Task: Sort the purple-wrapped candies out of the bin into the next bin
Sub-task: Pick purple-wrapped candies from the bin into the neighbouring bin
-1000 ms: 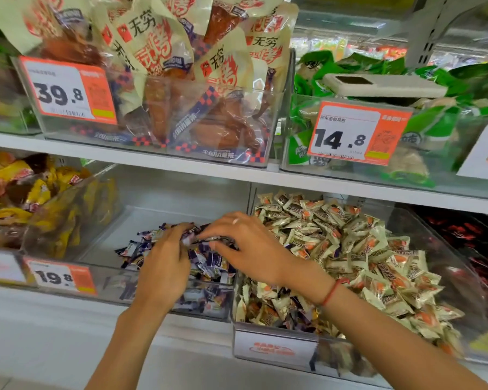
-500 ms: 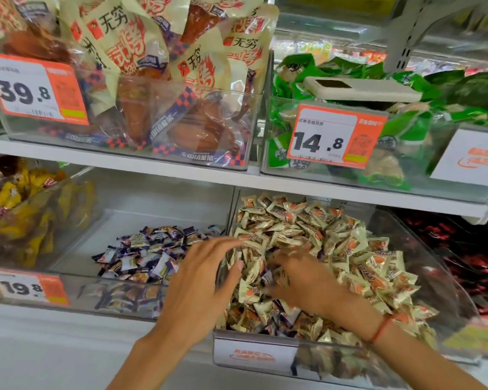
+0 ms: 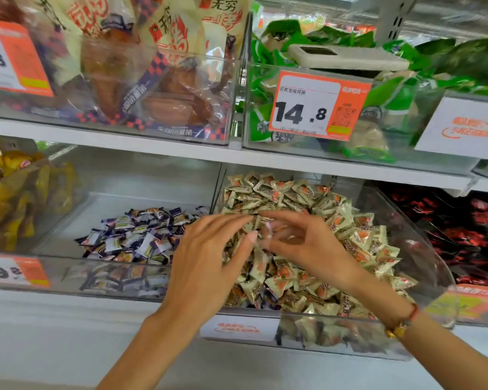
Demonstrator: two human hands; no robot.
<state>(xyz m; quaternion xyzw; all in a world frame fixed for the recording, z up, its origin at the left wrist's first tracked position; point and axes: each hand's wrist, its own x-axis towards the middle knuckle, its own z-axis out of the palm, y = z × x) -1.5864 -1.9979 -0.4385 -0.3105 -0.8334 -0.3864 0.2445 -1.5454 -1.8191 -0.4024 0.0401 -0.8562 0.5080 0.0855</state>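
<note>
A heap of cream-and-orange candies (image 3: 316, 209) fills the right clear bin (image 3: 426, 249). A few purple-wrapped candies (image 3: 268, 302) show among them at the front. The left clear bin (image 3: 116, 201) holds a loose pile of purple-wrapped candies (image 3: 135, 237). My left hand (image 3: 206, 266) lies over the left side of the cream heap with its fingers straight, touching the wrappers. My right hand (image 3: 304, 243) hovers just above the heap's middle, its fingers spread and blurred, and I see nothing held in them.
To the left is a bin of yellow packets (image 3: 9, 192), to the right one of dark red packets (image 3: 462, 226). The shelf above (image 3: 237, 153) carries bins of meat packs and green packs with a price tag (image 3: 319, 105). A white ledge (image 3: 68, 333) runs below.
Both hands left the purple pile in the left bin and moved right onto the cream heap. My right hand dug into it, then lifted with its fingers spread.
</note>
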